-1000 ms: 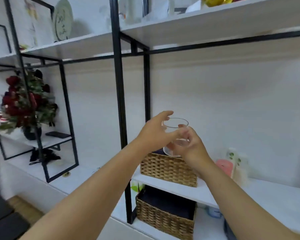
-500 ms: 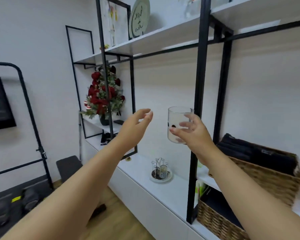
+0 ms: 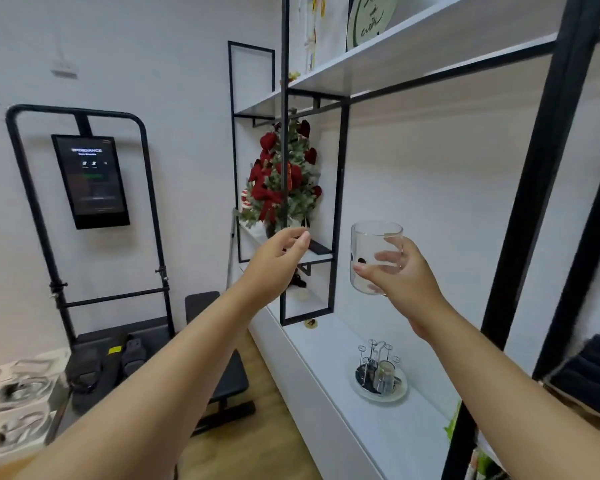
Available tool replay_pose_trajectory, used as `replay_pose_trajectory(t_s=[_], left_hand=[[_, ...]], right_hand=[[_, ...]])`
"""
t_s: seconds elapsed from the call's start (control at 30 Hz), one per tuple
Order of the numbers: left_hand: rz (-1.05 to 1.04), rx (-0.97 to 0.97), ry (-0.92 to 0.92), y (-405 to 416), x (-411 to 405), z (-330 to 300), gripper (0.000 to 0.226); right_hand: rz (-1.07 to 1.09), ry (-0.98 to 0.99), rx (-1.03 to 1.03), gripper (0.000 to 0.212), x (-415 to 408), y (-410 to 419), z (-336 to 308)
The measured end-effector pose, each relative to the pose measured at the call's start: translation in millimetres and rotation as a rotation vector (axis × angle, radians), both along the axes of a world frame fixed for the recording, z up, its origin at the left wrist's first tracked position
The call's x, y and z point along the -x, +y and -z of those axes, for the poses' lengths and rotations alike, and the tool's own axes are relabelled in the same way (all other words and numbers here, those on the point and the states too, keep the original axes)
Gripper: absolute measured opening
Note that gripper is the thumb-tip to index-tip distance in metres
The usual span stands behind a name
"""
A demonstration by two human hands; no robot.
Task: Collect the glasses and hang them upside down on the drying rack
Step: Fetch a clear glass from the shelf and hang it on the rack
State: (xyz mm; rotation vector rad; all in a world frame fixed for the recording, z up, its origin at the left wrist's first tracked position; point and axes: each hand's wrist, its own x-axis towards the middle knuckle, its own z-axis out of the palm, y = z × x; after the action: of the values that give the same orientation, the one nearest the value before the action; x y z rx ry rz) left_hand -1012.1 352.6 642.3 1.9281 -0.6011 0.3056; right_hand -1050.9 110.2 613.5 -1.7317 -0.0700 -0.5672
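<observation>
The view has swung left since a second ago: the black-framed shelf unit [image 3: 520, 216] now fills the right side, and the white counter [image 3: 329, 382] shows below. My right hand [image 3: 400, 271] grips the glass [image 3: 371, 244] upright in mid-air, high above the drying rack [image 3: 380, 374], which has come into view on the counter. My left hand [image 3: 278, 258] has let go, fingers relaxed, holding nothing.

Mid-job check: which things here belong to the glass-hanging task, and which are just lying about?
Job: clear drinking glass with black dots, gripped upright by right hand; metal drying rack on round tray; left hand, empty.
Lying about: red-flowered plant, wall screen, black slippers.
</observation>
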Motion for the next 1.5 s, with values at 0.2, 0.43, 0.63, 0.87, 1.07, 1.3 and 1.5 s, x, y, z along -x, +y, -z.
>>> replay_pose_trajectory(t_s=[0.2,0.43,0.63,0.87,1.07,1.3,1.5], left_hand=[[-0.022,-0.051,-0.018,-19.3,-56.4,5.2,0.045],[0.028,-0.027,-0.014,-32.1,-138.6,12.5,0.053],[0.193,-0.021,0.034,-39.3,-227.5,18.0,0.066],[0.407,-0.086,-0.008,-75.1,-307.2,13.5,0.097],[0.507,-0.168,-0.016,-118.4,-347.2,16.1,0.114],[0.477,-0.129,-0.064,-174.7,-379.0,19.1,0.104],[0.495,-0.036,0.008,-205.5,-415.4,15.4,0.093]], right_hand=[[-0.019,0.025,0.019,0.092,-64.6,-10.0,10.9],[0.043,0.043,0.041,0.094,-129.3,-13.8,20.2],[0.183,0.061,0.009,0.082,-195.8,-11.0,21.7],[0.311,0.12,-0.028,0.084,-259.2,4.2,45.6],[0.385,0.118,-0.063,0.085,-295.9,-15.2,54.2],[0.398,0.095,-0.074,0.101,-329.7,-57.3,46.6],[0.373,0.052,-0.17,0.103,-353.3,-88.0,51.8]])
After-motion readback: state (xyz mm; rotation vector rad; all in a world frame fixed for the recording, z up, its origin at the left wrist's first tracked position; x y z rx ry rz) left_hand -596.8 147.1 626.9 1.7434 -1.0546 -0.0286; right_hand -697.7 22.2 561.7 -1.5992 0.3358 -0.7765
